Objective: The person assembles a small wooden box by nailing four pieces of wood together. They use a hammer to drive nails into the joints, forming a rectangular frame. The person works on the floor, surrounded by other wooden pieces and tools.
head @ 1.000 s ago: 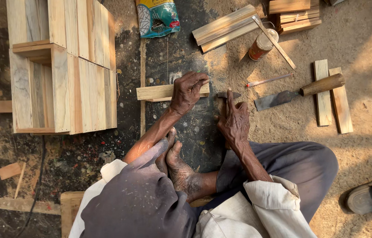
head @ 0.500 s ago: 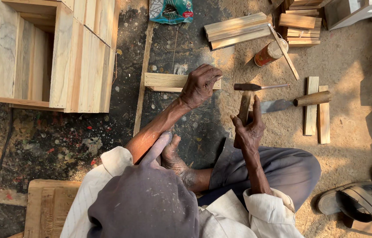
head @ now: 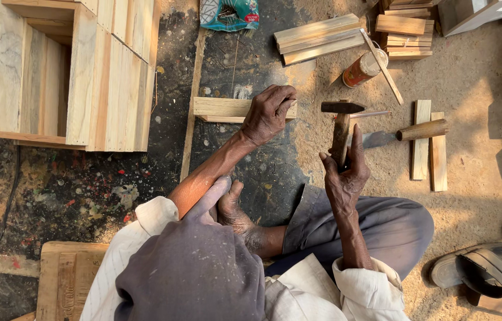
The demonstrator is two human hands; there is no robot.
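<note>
Left hand (head: 270,113) presses wood strip (head: 224,109) on floor; right hand (head: 346,172) grips raised hammer (head: 340,128). Strike squarely, fingers clear.

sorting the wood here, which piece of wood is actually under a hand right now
The short flat strip on the dark floor in the middle, with the left hand pressing on its right end. The stacked strips and the pair by the chisel lie untouched.

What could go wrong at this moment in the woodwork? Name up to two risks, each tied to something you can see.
The left hand grips the wooden strip close to the raised hammer in the right hand; a stray blow might hit fingers. The chisel lies beside the bare hand and could cut.
</note>
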